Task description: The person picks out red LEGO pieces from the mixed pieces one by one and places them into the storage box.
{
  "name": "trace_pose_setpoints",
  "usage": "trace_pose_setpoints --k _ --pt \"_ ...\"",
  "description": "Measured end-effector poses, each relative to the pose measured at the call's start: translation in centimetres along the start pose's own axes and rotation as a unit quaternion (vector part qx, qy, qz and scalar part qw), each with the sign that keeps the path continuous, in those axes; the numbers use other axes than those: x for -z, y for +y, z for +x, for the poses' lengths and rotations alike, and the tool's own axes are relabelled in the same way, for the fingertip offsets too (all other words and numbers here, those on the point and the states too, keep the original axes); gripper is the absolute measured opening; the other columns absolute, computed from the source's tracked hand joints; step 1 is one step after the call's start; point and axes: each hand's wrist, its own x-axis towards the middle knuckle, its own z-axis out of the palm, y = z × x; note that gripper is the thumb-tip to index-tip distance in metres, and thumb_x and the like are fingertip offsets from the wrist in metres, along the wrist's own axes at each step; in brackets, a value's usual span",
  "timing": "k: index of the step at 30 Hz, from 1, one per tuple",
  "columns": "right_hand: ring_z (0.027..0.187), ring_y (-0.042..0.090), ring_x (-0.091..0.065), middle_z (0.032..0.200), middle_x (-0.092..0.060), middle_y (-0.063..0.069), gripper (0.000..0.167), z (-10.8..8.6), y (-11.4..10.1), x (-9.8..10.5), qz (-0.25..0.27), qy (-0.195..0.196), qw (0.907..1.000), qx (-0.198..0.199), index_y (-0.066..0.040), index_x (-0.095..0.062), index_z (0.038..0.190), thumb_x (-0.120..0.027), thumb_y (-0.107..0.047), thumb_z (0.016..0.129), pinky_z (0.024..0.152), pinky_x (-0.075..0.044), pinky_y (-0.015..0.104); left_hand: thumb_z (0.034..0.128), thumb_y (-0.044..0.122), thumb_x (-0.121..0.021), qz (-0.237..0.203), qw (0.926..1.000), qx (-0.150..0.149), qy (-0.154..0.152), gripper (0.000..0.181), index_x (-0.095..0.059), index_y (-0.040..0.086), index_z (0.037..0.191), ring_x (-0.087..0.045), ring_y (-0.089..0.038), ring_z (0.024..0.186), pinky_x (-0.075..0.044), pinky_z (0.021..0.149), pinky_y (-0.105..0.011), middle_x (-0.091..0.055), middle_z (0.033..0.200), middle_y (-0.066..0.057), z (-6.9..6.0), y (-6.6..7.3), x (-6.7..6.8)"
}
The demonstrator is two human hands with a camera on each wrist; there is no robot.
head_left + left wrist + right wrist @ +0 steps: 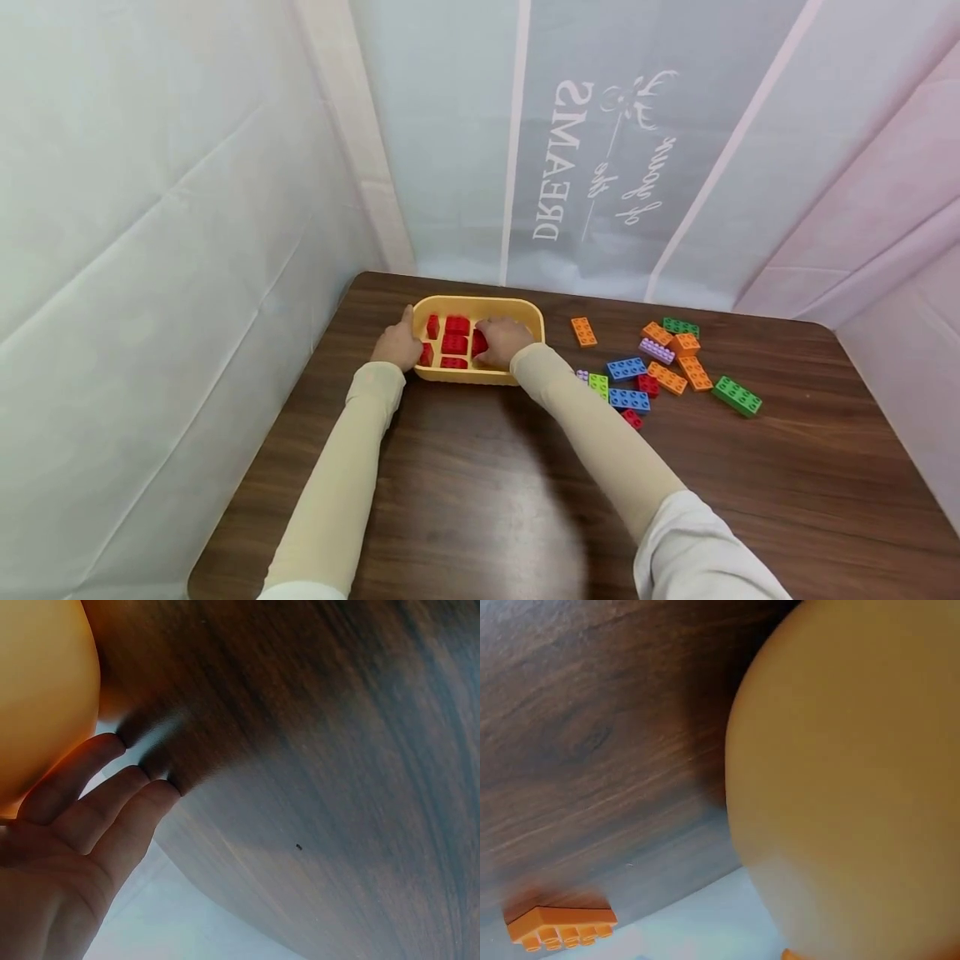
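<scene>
A yellow tray with several red bricks in it stands near the table's far edge. My right hand reaches into the tray's right half, thumb and fingers pinching a red brick. In the right wrist view the tray's outer wall hides that hand. At the tray's left end rests my left hand, against the outside. The left wrist view shows its fingers extended beside the tray wall, tips down at the wooden table.
Right of the tray lie loose bricks: orange, blue, green, lilac, lime and red. The right forearm partly covers the nearest ones. White and grey cloth hangs behind the table.
</scene>
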Motion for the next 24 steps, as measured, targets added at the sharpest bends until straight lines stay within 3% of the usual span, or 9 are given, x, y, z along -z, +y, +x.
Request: trace_pose_setpoints --k 5,8,13,19,24 --pt "0.133 0.032 -0.047 0.147 -0.051 0.013 0.075 -1.3 0.8 0.6 0.025 0.019 0.9995 0.004 -0.011 -0.049 0.149 -0.075 -0.047 0.089 0.110 -0.036 0.045 0.0950 0.012 -0.048 -0.002 1.0000 -0.002 -0.005 0.078 -0.011 0.008 0.163 -0.059 -0.034 0.093 -0.048 0.091 -0.050 -0.063 0.120 -0.026 0.0 0.0 -0.4" --pt "0.133 0.032 -0.047 0.144 -0.054 0.014 0.067 -2.4 1.3 1.4 0.041 0.055 0.9975 0.017 -0.009 -0.053 0.146 -0.072 -0.045 0.092 0.110 -0.035 0.044 0.0945 0.011 -0.047 -0.003 1.0000 -0.004 -0.005 0.078 -0.010 0.008 0.163 -0.059 -0.035 0.089 -0.048 0.087 -0.049 -0.064 0.117 -0.027 0.1 -0.2 -0.3" --pt "0.132 0.033 -0.047 0.141 -0.055 0.014 0.053 -5.3 3.4 2.7 0.058 0.124 0.9903 0.021 -0.008 -0.056 0.143 -0.064 -0.037 0.099 0.107 -0.038 0.046 0.0941 0.011 -0.046 0.001 0.9999 -0.009 -0.012 0.079 -0.008 0.006 0.163 -0.058 -0.037 0.095 -0.048 0.090 -0.051 -0.059 0.129 -0.029 0.1 -0.6 0.1" --pt "0.123 0.033 -0.053 0.130 -0.060 0.015 0.039 -10.1 8.3 3.7 0.084 0.170 0.9817 0.017 -0.004 -0.063 0.134 -0.065 -0.019 0.098 0.103 -0.042 0.047 0.0948 0.011 -0.044 0.007 0.9998 -0.008 -0.017 0.078 -0.005 0.005 0.162 -0.055 -0.038 0.101 -0.046 0.094 -0.053 -0.049 0.142 -0.031 -0.2 -0.6 0.5" --pt "0.110 0.035 -0.060 0.120 -0.065 0.017 0.026 -16.0 13.9 2.8 0.113 0.156 0.9807 -0.033 0.001 -0.068 0.121 -0.062 -0.006 0.096 0.093 -0.048 0.052 0.0956 0.011 -0.042 0.012 0.9992 -0.022 -0.030 0.078 -0.002 0.002 0.162 -0.055 -0.039 0.099 -0.046 0.092 -0.052 -0.048 0.142 -0.033 -0.4 -0.1 0.4"
